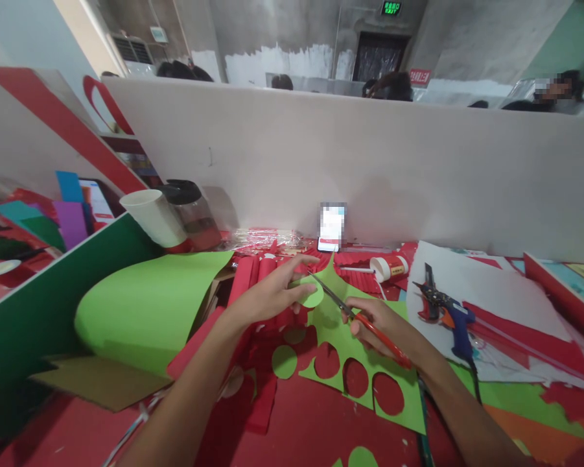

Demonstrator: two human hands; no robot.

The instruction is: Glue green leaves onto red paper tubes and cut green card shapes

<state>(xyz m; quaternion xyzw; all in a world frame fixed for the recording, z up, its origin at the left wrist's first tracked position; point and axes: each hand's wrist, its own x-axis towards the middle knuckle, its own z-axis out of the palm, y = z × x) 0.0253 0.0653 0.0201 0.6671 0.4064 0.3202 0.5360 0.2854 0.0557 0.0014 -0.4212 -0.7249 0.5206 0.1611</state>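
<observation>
My left hand point(286, 285) pinches a light green paper circle point(314, 295) between thumb and fingers. In my right hand point(376, 321) is a pair of scissors point(384, 337) with orange-red handles, its blades pointing up and left to the edge of the circle. Under the right hand lies a green paper sheet point(330, 318) with several round holes along its near side. Whether the circle still joins the sheet, I cannot tell. Loose green circles lie on the red table, one point(284, 362) left of the sheet and another point(363, 456) at the bottom edge.
A blue glue gun point(459, 327) rests on white sheets at right. A lit phone point(331, 227) leans on the white partition point(272, 143). To the left are a paper cup point(150, 214), a dark-lidded jar point(194, 217), a curled green sheet point(140, 311) and red rolls point(245, 279).
</observation>
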